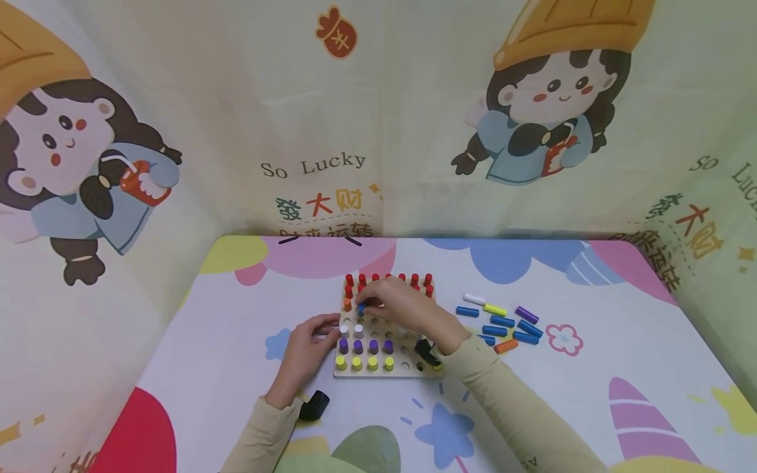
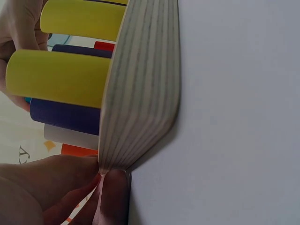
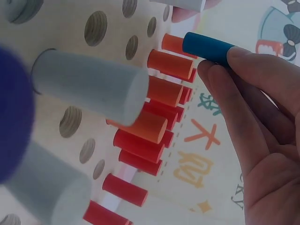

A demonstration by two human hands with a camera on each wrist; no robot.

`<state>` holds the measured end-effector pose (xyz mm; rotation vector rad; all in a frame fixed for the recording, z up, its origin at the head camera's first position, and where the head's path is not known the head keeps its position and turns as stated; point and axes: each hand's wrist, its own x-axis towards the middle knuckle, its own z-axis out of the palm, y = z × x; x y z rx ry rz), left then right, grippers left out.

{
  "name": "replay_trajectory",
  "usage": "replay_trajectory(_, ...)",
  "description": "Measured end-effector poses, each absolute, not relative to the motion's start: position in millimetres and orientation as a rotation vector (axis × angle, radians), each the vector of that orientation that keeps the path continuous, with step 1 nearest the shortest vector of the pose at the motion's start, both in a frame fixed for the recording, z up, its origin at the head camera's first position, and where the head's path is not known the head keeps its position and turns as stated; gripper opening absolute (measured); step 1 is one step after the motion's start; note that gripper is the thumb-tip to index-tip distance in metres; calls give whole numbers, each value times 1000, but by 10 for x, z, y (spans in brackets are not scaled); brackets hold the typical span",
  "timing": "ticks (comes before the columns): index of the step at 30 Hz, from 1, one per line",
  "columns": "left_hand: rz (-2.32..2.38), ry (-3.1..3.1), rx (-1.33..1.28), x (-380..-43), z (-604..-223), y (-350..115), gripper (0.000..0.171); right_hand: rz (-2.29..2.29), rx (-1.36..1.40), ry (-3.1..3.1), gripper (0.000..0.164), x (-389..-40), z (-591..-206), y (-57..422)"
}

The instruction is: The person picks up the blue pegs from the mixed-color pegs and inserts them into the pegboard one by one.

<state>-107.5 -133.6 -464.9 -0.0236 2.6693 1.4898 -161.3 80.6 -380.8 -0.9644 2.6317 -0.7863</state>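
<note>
On the table lies a wooden pegboard (image 1: 384, 376) with rows of round holes and coloured pegs standing in it. My right hand (image 1: 402, 307) pinches a blue peg (image 3: 206, 47) by one end, thumb against fingers, above the board's left part. The peg is free of any hole in the right wrist view. At the board's left edge, my left hand (image 1: 307, 348) grips the side between thumb and fingers. Red pegs (image 1: 349, 279) fill the back, with an orange peg (image 1: 347, 304), white pegs (image 1: 358, 331), purple pegs (image 1: 374, 346) and yellow pegs (image 1: 372, 363) nearer the front.
Right of the board, loose pegs lie scattered on the patterned tablecloth (image 1: 225, 355): several blue pegs (image 1: 502, 321), a white peg (image 1: 474, 298), a yellow peg (image 1: 495, 309), a purple peg (image 1: 527, 315) and an orange peg (image 1: 506, 346). Printed cloth walls (image 1: 414, 197) stand behind the table.
</note>
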Motion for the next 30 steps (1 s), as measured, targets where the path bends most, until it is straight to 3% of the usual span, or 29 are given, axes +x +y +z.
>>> replay_trajectory(30, 1527, 2692, 38, -1078, -4679, -1337, 31, -741, -1066, 2590, 24, -1714, -3909, 604)
